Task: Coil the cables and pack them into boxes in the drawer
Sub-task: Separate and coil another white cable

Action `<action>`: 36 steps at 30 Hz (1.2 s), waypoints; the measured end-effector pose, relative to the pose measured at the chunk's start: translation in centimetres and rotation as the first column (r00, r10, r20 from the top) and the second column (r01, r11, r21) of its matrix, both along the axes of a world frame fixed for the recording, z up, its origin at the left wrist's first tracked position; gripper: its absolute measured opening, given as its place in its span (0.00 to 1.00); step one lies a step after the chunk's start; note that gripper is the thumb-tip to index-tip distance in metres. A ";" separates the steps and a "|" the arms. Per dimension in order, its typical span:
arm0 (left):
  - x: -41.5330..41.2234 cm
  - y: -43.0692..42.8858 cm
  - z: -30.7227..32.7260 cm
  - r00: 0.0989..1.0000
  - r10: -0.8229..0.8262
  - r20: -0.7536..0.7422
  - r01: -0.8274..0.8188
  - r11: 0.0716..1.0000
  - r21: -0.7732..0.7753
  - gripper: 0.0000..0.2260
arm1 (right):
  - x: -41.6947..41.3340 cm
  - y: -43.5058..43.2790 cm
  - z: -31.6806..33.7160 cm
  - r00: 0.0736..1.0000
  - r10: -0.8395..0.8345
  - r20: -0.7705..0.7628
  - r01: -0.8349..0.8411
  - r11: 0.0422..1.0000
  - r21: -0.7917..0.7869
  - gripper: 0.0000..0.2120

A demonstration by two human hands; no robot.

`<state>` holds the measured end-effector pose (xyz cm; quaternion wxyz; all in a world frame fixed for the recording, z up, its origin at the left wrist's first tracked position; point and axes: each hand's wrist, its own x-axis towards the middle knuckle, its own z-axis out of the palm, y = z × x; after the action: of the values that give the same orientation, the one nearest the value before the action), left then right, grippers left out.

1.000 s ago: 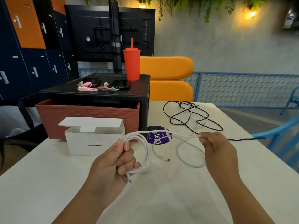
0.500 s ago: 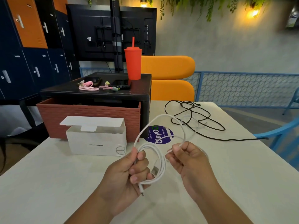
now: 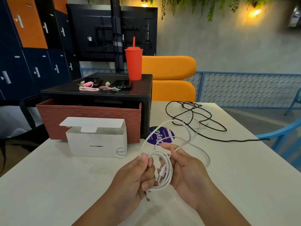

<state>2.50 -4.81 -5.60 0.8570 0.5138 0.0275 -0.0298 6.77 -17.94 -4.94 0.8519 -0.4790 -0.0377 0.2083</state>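
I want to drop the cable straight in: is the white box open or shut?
Open. The white box has its lid flap folded back, inner wall showing.

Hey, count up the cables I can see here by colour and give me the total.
White cable: 1
Black cable: 1
Pink cables: 2
Total: 4
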 end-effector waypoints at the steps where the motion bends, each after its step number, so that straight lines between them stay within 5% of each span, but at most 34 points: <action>1: 0.0 0.1 0.0 1.000 0.003 0.005 -0.003 1.000 0.025 0.14 | -0.1 0.0 0.0 1.000 0.025 0.005 -0.025 1.000 -0.001 0.13; 7: 0.0 0.2 -0.2 0.997 0.045 0.068 -0.054 0.989 0.136 0.14 | -0.7 0.5 0.0 0.986 0.142 0.084 -0.143 0.990 0.005 0.25; 13: 0.0 0.3 -0.7 0.984 0.062 0.165 -0.125 0.908 0.400 0.18 | -0.6 0.5 -0.1 0.989 0.100 0.112 -0.076 0.977 -0.197 0.17; 15: 0.3 0.5 -0.8 0.985 0.081 0.151 -0.136 0.907 0.398 0.18 | -0.8 0.7 -0.2 0.975 0.099 0.196 -0.017 0.924 -0.381 0.16; 18: 0.6 0.8 -0.7 0.984 0.112 0.142 -0.162 0.897 0.412 0.18 | -1.1 1.1 -0.4 0.918 0.140 0.370 0.160 0.723 -0.672 0.12; 26: 0.9 2.4 0.5 0.974 0.216 0.070 -0.224 0.966 0.128 0.14 | 0.3 -2.3 1.0 0.905 0.262 0.335 0.082 0.665 -0.743 0.15; 28: 1.0 2.9 0.7 0.972 0.223 0.078 -0.229 0.969 0.090 0.14 | 1.1 -4.0 1.1 0.886 0.236 0.400 0.210 0.565 -0.798 0.16; 32: 1.2 3.5 0.9 0.969 0.221 0.110 -0.225 0.974 0.029 0.14 | 2.9 -7.5 0.9 0.818 0.087 0.568 0.551 0.162 -0.819 0.19; 36: 0.9 2.7 0.8 0.979 0.176 0.106 -0.187 0.978 0.094 0.15 | 3.8 -8.5 0.8 0.739 -0.082 0.669 0.673 0.027 -0.739 0.20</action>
<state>3.38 -2.14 -4.78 0.8286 0.5537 0.0340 0.0752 10.53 -26.42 -4.19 0.3205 -0.9285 0.0442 -0.1822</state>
